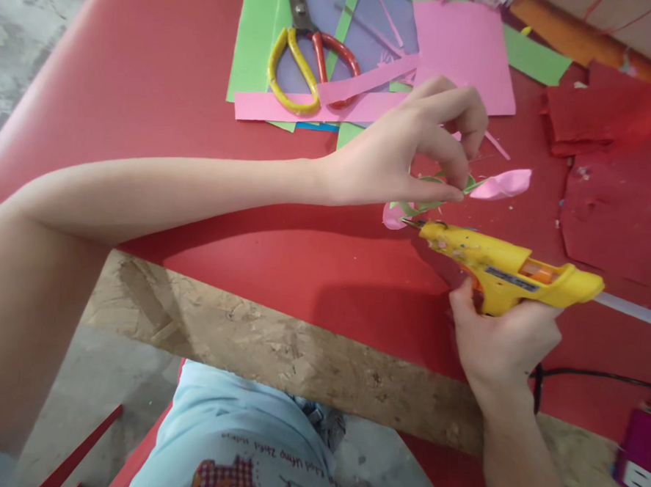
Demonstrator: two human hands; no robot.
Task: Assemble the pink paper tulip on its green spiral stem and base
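My right hand (509,346) is wrapped round the handle of a yellow hot glue gun (476,256), whose metal nozzle points left. The nozzle tip is at a round pink paper piece (394,217) below my left hand; whether they touch I cannot tell. My left hand (413,150) pinches the thin green stem of a paper flower between thumb and fingertips. The flower's pink paper bud (501,184) sticks out to the right of the fingers. Curled green paper strips (430,206) show under the thumb, partly hidden by the hand.
Scissors (315,59) with yellow and red handles lie on green, purple and pink paper (463,53) at the back. Folded red paper (603,117) is at the right. A black cord (598,374) and a purple box (643,454) are near the right front edge of the red table (237,253).
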